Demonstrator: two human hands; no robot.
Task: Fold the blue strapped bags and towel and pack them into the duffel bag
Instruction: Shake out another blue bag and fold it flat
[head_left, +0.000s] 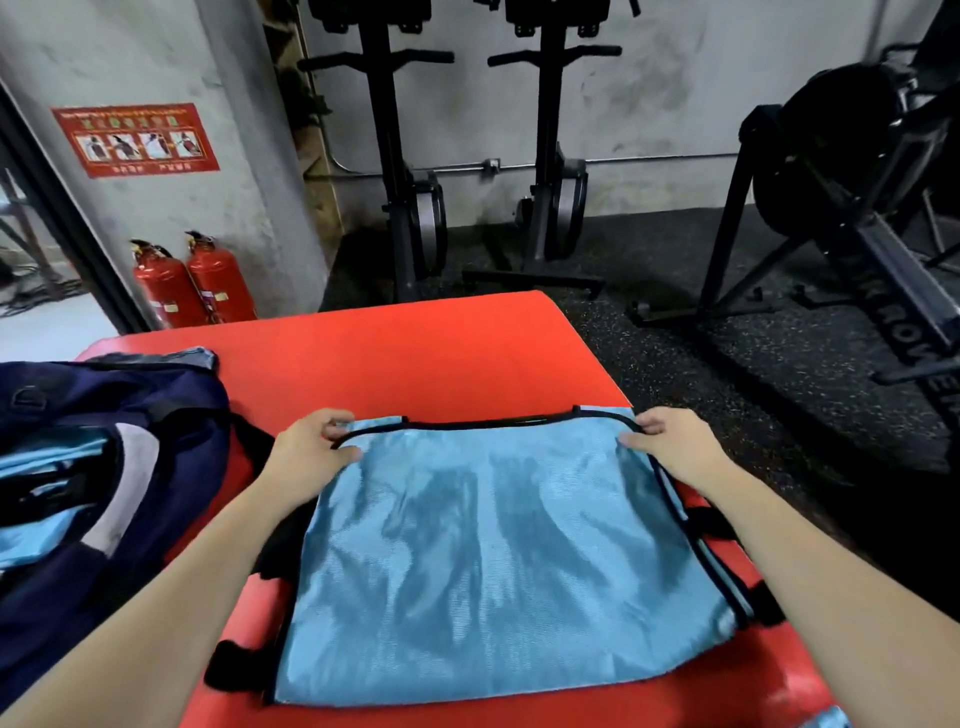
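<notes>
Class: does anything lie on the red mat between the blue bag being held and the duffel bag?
Nothing visible does. Only bare red mat separates the blue bag, held by both hands, from the open duffel bag to its left.

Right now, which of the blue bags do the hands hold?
The blue bag spread flat on the red table: left hand and right hand pinch its far corners. The other blue pieces lie inside the duffel bag.
</notes>
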